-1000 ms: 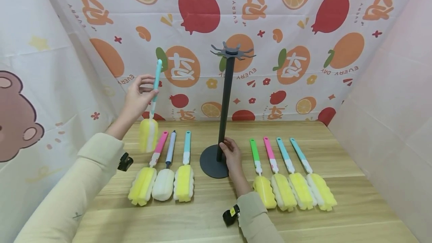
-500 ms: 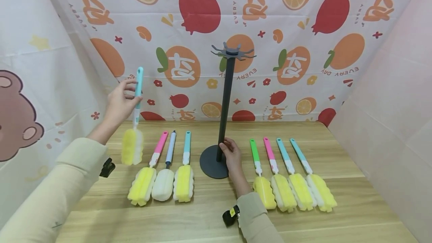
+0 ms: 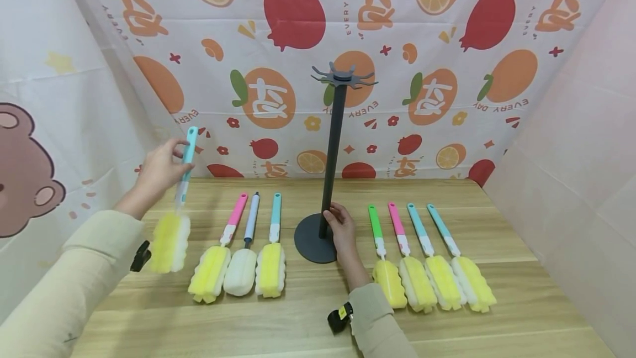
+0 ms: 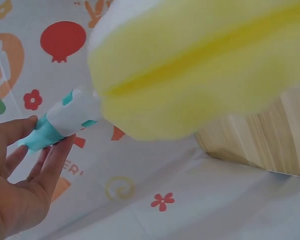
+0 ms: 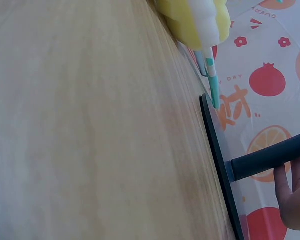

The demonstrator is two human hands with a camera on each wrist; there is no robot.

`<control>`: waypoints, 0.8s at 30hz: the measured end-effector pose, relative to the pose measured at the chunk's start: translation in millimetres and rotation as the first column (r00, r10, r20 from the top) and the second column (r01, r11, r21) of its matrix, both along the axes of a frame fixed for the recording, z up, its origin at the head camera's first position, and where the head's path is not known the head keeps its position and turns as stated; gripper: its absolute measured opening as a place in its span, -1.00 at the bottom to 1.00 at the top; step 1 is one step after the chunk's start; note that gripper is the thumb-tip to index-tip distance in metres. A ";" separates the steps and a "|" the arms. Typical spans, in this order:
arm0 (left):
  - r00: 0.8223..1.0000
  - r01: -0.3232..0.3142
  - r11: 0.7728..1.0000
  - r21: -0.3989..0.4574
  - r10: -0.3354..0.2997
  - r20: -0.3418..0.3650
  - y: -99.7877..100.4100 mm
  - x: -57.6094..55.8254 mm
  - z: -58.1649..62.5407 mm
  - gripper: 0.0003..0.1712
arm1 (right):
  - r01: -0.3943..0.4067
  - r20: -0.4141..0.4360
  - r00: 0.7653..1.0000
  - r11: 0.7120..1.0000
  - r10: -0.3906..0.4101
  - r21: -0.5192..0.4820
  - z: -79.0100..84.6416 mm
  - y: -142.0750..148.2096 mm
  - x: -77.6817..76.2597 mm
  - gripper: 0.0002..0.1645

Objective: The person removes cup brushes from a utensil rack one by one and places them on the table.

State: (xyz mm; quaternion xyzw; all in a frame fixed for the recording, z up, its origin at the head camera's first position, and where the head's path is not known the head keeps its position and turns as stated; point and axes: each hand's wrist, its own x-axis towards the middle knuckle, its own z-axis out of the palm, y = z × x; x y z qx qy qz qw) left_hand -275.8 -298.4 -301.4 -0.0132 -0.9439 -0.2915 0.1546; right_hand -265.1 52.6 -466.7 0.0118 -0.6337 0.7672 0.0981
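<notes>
My left hand (image 3: 161, 170) pinches the teal handle of a sponge bottle brush (image 3: 170, 242), whose yellow and white sponge head hangs down at the left side of the table. In the left wrist view thumb and fingers grip the handle (image 4: 45, 132) below its white collar, and the sponge fills the upper right. My right hand (image 3: 342, 231) holds the lower pole of a black hanging rack (image 3: 332, 159) just above its round base. The rack's top has a ring of bare hooks. In the right wrist view fingers (image 5: 285, 187) lie against the pole.
Left of the rack lie three brushes, with a pink handle (image 3: 237, 211), a lilac handle (image 3: 252, 217) and a teal handle (image 3: 275, 217). Several more lie on the right, including one with a green handle (image 3: 375, 225). A patterned curtain (image 3: 397, 32) backs the wooden table (image 3: 308, 308).
My left hand has carried the teal-handled bottle brush leftward and down, away from the rack. The right hand and the rack have stayed in place.
</notes>
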 end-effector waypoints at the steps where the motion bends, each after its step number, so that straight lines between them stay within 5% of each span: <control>1: 1.000 0.005 1.000 -0.017 -0.005 0.016 -1.8 0.2 -1.8 -0.41 | 0.001 0.001 1.000 1.000 -0.001 0.000 0.1 -0.1 0.0 -0.59; 10: 0.988 0.094 0.990 -0.101 -0.081 0.133 -10.7 -7.7 -26.5 -0.43 | 0.012 -0.001 1.000 1.000 -0.012 0.013 0.0 -0.1 0.9 -0.57; 16: 0.972 0.108 0.989 -0.104 -0.083 0.219 -15.7 -14.3 -50.1 -0.43 | 0.005 -0.004 1.000 1.000 -0.005 0.022 -0.4 0.2 0.5 -0.57; 24: 0.955 0.122 0.980 -0.156 -0.073 0.288 -12.1 -14.0 -62.0 -0.41 | -0.005 0.022 1.000 1.000 0.004 0.017 1.5 0.9 0.6 -0.60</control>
